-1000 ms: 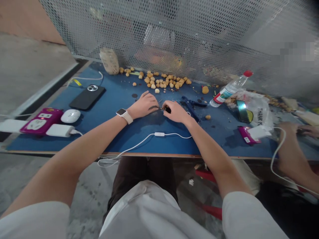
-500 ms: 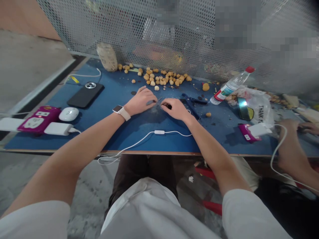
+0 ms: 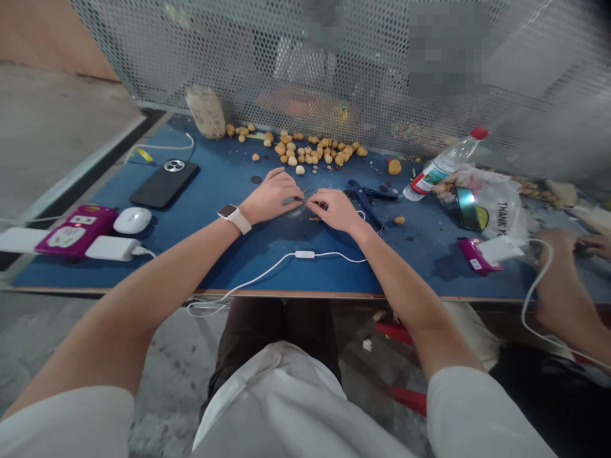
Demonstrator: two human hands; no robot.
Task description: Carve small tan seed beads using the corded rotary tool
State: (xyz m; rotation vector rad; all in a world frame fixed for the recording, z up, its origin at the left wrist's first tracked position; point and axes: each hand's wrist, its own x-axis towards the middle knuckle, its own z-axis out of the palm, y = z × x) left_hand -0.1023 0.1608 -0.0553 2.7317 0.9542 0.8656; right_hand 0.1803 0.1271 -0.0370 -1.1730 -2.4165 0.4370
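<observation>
My left hand (image 3: 274,198), with a watch (image 3: 230,212) on its wrist, is closed in a pinch above the blue table. Facing it, my right hand (image 3: 335,210) is closed too, its fingertips almost meeting the left ones. Whatever the fingers hold is too small and hidden to name. A thin metal sliver (image 3: 308,188) shows just behind the left fingertips; I cannot tell whether it is held. Small brownish bits (image 3: 315,219) lie under the right fingers. Blue-handled pliers (image 3: 365,202) lie open beyond my right hand. Many round tan nut-like balls (image 3: 315,152) are heaped behind both hands.
At left are a black phone (image 3: 165,184), a white case (image 3: 132,220) and a magenta power strip (image 3: 76,232). A white cable (image 3: 258,278) crosses the front. To the right stand a leaning bottle (image 3: 446,164), a plastic bag (image 3: 508,203) and another person's arm (image 3: 563,280). Mesh (image 3: 248,70) closes the back.
My fingertips have drawn slightly closer together, the left hand shifting a little right. Small brownish bits now show under the right fingers. Other things stay where they were.
</observation>
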